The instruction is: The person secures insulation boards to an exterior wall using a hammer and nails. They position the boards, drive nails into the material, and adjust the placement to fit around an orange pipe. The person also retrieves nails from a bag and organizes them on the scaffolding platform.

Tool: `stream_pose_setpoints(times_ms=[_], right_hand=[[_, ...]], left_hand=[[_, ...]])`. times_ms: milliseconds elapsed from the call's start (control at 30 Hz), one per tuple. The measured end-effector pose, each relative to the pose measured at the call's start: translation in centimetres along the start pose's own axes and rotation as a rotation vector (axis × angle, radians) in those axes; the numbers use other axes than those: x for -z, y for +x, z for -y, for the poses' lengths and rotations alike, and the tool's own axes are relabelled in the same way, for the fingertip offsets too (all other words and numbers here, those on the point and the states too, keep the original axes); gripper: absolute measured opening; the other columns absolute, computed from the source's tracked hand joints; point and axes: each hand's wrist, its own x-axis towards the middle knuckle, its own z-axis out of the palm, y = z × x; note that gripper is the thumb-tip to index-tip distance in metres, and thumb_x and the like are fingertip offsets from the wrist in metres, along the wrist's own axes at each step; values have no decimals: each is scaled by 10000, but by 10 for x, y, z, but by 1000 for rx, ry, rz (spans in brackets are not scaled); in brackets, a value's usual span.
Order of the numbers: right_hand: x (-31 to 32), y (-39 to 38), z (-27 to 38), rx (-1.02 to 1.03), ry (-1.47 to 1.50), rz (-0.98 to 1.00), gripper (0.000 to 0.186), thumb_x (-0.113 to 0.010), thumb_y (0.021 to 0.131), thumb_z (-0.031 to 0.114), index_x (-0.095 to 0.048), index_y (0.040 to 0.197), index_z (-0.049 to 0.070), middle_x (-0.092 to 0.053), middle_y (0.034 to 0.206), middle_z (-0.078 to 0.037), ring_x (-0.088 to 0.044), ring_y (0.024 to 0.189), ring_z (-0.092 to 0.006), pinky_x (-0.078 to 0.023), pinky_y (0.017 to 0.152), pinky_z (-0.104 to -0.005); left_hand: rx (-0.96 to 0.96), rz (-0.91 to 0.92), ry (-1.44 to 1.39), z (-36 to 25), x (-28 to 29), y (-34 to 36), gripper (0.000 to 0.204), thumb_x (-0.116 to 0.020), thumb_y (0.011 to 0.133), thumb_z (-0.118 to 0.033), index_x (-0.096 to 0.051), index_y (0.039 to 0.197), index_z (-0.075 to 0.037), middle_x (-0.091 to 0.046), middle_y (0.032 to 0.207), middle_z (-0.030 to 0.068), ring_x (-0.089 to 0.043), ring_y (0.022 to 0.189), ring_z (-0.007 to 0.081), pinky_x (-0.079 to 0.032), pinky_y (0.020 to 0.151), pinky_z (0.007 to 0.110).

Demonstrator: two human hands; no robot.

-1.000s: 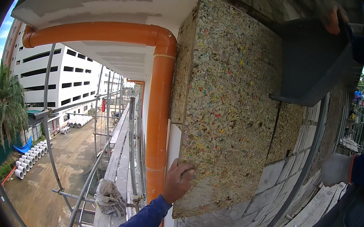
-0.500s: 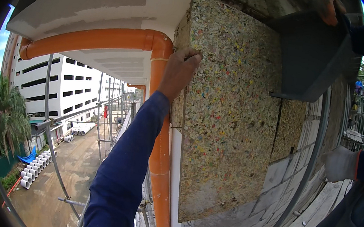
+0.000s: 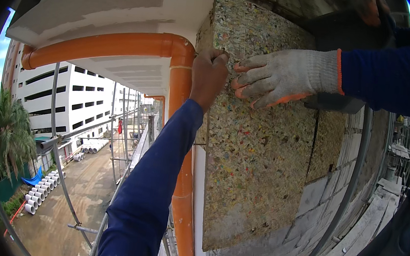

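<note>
"Right hand (image 3: 290, 77) is now reaching up from low on the right, joining the left hand (image 3: 208, 76) at the upper board (image 3: 256, 158)."

"How are they holding?"

"Left fingers are curling tight at the board's left edge; whether they're gripping anything, I can't tell. Gloved right fingers are spreading half open over its face, contact unclear."

"Advice?"

"I'd be keeping both wrists steady, working lightly; that speckled surface is looking crumbly."

"And around?"

"Board is resting against a block wall (image 3: 315, 194); an orange pipe (image 3: 180, 83) is running alongside, above a dirt road (image 3: 76, 184)."
</note>
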Motion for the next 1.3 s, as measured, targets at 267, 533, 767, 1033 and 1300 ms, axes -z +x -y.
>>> stream_pose_setpoints(times_ms=[267, 533, 767, 1033, 1300], right_hand=[[-2, -9, -9, -24, 14, 20, 282, -664, 918, 162, -551, 1104, -19, -637, 817, -146, -596, 588, -154, -472, 487, -315], [13, -21, -48, -22, 92, 24, 279, -658, 921, 145, -542, 1115, -19, -639, 822, -155, -603, 587, -153, -475, 480, -306], [-40, -41, 29, -47, 218, -36, 165, -620, 901, 99, -485, 823, 44, -472, 659, -28, -425, 469, -99, -376, 443, -286], [-130, -45, 126, 322, 209, 246, 341, -621, 957, 211, -453, 1157, -9, -390, 600, -3, -372, 487, -93, -373, 474, -272], [-194, 13, 158, 588, -130, -54, 509, -608, 964, 196, -414, 1396, 9, -444, 699, -13, -437, 605, -111, -416, 563, -283]], left_hand=[[142, 124, -194, -7, 13, -9, 246, -585, 918, -153, -646, 1047, 47, -636, 892, 53, -564, 801, 101, -461, 715, 276], [141, 13, -254, 30, 138, -154, 150, -556, 954, -96, -646, 1002, 15, -610, 979, 21, -528, 912, 89, -433, 820, 250], [1099, -7, 511, 111, 357, -535, 189, -611, 900, -114, -685, 992, 34, -660, 834, 46, -582, 721, 113, -484, 665, 265], [1829, 29, 916, -11, 495, -947, 250, -605, 733, -178, -748, 857, -15, -699, 750, 188, -699, 738, 296, -539, 717, 385], [1847, 397, 996, -38, 497, -1005, 275, -567, 742, -156, -755, 914, -53, -711, 947, 197, -687, 917, 351, -531, 869, 417]])
